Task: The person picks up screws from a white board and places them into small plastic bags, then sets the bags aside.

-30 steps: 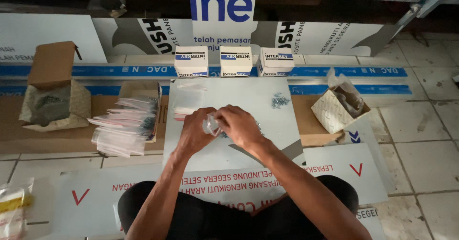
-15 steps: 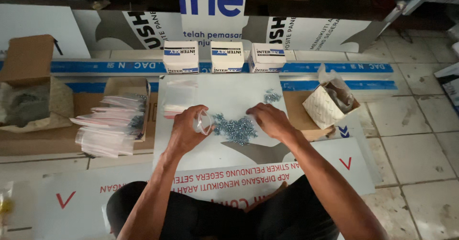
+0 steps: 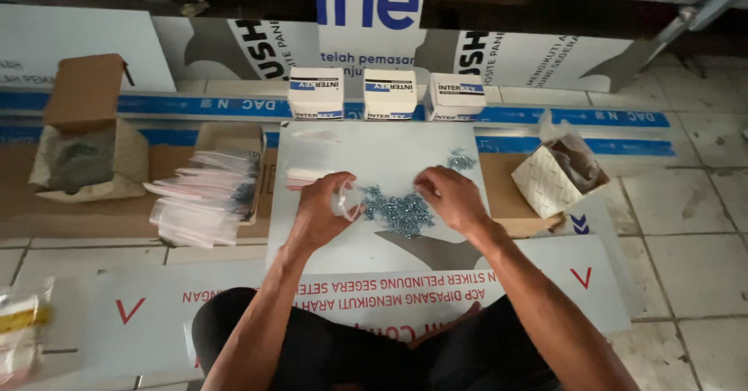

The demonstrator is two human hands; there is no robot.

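Silver screws (image 3: 399, 210) lie loose in a heap on the white panel (image 3: 374, 157), between both hands. Left hand (image 3: 323, 208) pinches a small clear bag (image 3: 345, 202); right hand (image 3: 450, 196), half open, rests on the heap. Filled bags (image 3: 204, 196) are stacked left; three white-and-blue boxes (image 3: 389, 95) stand far.

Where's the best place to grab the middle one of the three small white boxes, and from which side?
Take the middle white box from above, pinching its front and back faces. It stands upright, with similar boxes close on either side, so its side faces are crowded; the top and the near face look open to reach.
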